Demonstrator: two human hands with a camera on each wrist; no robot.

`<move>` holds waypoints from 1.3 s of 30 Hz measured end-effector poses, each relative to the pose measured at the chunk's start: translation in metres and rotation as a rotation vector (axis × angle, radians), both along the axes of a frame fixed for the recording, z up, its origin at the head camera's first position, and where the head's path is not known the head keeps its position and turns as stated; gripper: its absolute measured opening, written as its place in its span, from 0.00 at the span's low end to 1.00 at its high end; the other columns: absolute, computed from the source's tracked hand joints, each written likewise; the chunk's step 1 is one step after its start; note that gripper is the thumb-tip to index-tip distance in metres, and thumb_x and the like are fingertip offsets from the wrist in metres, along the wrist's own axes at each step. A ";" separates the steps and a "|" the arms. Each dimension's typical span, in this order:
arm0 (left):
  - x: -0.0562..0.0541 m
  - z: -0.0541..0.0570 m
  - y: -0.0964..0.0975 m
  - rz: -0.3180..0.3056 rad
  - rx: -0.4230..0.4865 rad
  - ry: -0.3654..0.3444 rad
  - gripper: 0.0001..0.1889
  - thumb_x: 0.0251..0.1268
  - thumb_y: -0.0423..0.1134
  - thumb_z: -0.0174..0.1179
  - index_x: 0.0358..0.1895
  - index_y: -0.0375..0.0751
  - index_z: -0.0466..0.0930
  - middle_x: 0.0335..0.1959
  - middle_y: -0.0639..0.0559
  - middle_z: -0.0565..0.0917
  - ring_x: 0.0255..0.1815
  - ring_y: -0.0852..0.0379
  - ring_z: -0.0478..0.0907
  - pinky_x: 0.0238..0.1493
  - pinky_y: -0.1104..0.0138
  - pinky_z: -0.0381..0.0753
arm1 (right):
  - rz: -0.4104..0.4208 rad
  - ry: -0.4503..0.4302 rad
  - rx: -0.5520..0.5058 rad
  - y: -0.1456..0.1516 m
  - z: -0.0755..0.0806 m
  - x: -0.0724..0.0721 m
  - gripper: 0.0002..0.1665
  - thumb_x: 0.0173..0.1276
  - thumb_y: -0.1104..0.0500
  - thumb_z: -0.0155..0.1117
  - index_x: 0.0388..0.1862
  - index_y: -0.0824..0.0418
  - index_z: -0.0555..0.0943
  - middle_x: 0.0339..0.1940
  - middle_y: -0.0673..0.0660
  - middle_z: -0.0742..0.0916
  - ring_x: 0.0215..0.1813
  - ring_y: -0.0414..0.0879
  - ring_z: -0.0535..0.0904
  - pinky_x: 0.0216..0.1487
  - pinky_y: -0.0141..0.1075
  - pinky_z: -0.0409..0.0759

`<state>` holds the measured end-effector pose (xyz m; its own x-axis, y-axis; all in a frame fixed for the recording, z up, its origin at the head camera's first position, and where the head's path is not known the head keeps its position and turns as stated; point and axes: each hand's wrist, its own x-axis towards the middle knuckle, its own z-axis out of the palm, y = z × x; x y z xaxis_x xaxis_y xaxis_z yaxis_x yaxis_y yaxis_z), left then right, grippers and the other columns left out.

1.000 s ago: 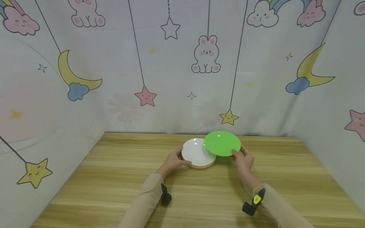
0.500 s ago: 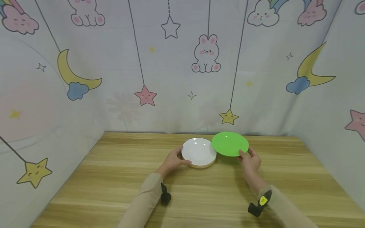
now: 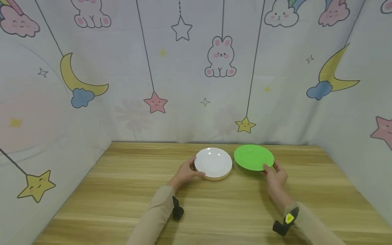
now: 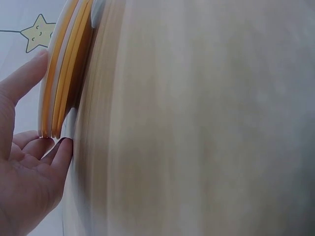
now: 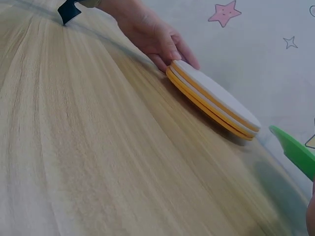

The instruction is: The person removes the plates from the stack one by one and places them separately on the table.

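Note:
My left hand grips the left edge of a short stack of plates. The thumb lies at the near rim and the fingers curl at the side. A white plate tops the stack; orange and white rims show in layers below it. To the right, my right hand pinches a green plate by its near right rim, thumb on top and fingers underneath. A gap separates the green plate from the stack. In the right wrist view, only part of the green plate shows, at the right edge.
The wood-grain table runs back to a white cloth backdrop printed with stars, moons and rabbits. Cloth sides rise at left and right. Both plate groups lie near the table's back edge. Small black cameras sit on the wrists.
My right hand has moved the green plate rightward, from overlapping the white plate to standing apart from it, and slightly lower. My left hand and the stack have stayed put.

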<state>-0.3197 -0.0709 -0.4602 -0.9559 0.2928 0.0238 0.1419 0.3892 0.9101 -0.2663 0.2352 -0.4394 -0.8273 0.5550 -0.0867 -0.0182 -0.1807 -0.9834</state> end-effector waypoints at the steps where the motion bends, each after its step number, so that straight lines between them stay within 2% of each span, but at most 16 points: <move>1: 0.000 0.000 0.000 0.002 0.001 -0.002 0.49 0.43 0.39 0.72 0.68 0.28 0.51 0.67 0.37 0.59 0.66 0.45 0.60 0.64 0.58 0.63 | -0.002 0.004 -0.001 0.001 0.000 0.001 0.37 0.61 0.72 0.56 0.68 0.67 0.56 0.68 0.65 0.64 0.23 0.29 0.76 0.32 0.21 0.79; 8: 0.000 0.000 0.000 -0.008 0.021 0.012 0.48 0.44 0.37 0.71 0.67 0.27 0.52 0.67 0.35 0.58 0.66 0.43 0.60 0.63 0.57 0.64 | -0.006 0.011 0.011 0.004 -0.006 0.003 0.37 0.61 0.72 0.55 0.69 0.68 0.54 0.67 0.65 0.64 0.24 0.27 0.76 0.30 0.20 0.79; 11: 0.010 0.013 0.000 -0.026 0.040 0.009 0.46 0.46 0.34 0.70 0.66 0.24 0.51 0.67 0.32 0.58 0.66 0.41 0.59 0.63 0.55 0.63 | -0.002 0.010 0.019 0.005 -0.009 0.004 0.38 0.62 0.72 0.55 0.69 0.69 0.54 0.67 0.66 0.63 0.24 0.27 0.75 0.30 0.20 0.79; 14: 0.011 0.016 0.000 -0.032 0.046 0.005 0.46 0.46 0.33 0.69 0.66 0.24 0.51 0.67 0.32 0.57 0.66 0.40 0.58 0.64 0.54 0.62 | 0.004 0.007 0.030 0.006 -0.011 0.004 0.38 0.62 0.71 0.56 0.69 0.69 0.53 0.67 0.67 0.63 0.26 0.28 0.76 0.31 0.20 0.79; 15: 0.011 0.016 0.000 -0.028 0.034 0.008 0.46 0.46 0.34 0.70 0.66 0.24 0.51 0.66 0.32 0.58 0.66 0.40 0.59 0.63 0.54 0.63 | 0.006 0.007 0.034 0.006 -0.011 0.004 0.38 0.62 0.71 0.56 0.69 0.69 0.53 0.67 0.67 0.63 0.26 0.28 0.76 0.31 0.21 0.79; 19: 0.001 0.001 0.000 0.001 0.002 0.017 0.48 0.43 0.39 0.72 0.67 0.28 0.53 0.67 0.36 0.59 0.66 0.45 0.59 0.64 0.58 0.63 | 0.021 -0.001 0.062 0.007 -0.013 0.006 0.38 0.62 0.71 0.55 0.69 0.70 0.52 0.67 0.68 0.62 0.26 0.26 0.75 0.31 0.21 0.79; 31: 0.001 0.001 0.000 -0.001 0.002 0.013 0.48 0.44 0.38 0.71 0.67 0.28 0.52 0.67 0.36 0.59 0.66 0.44 0.60 0.63 0.57 0.64 | 0.096 -0.034 0.158 0.019 -0.017 0.005 0.37 0.61 0.71 0.55 0.68 0.73 0.53 0.67 0.71 0.61 0.25 0.24 0.74 0.31 0.22 0.80; 39: 0.000 0.001 0.000 0.006 -0.023 0.013 0.48 0.43 0.39 0.72 0.67 0.29 0.53 0.67 0.37 0.60 0.66 0.45 0.60 0.63 0.58 0.64 | 0.115 -0.112 0.309 0.029 -0.018 0.004 0.37 0.60 0.67 0.59 0.66 0.73 0.57 0.64 0.72 0.66 0.23 0.24 0.72 0.27 0.23 0.79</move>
